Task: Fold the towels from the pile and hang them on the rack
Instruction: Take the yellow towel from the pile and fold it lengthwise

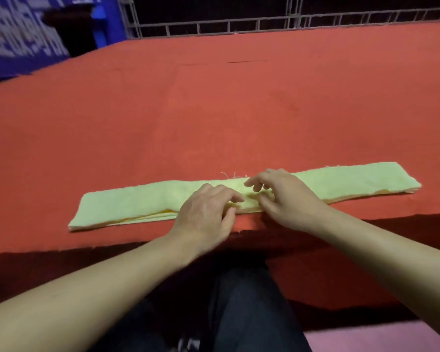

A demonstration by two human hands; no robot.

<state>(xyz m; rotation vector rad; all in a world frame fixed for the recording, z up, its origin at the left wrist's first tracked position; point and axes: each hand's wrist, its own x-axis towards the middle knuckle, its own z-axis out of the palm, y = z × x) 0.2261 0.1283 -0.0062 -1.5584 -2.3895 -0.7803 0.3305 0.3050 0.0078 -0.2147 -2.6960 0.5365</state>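
Near the table (pixel 214 110) edge, the towel (pixel 127 204) lay left-to-right, both hands, left hand (pixel 206 212) and right hand (pixel 285 196), loosely curled at its middle, gripping nothing.

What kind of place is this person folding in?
Hard to say for sure; it looks like a staged indoor work area. A table under a red cloth, a white metal grid frame behind it, and a blue printed banner suggest that.

bare forearms (pixel 92 288), dark trousers (pixel 239 313), perhaps black
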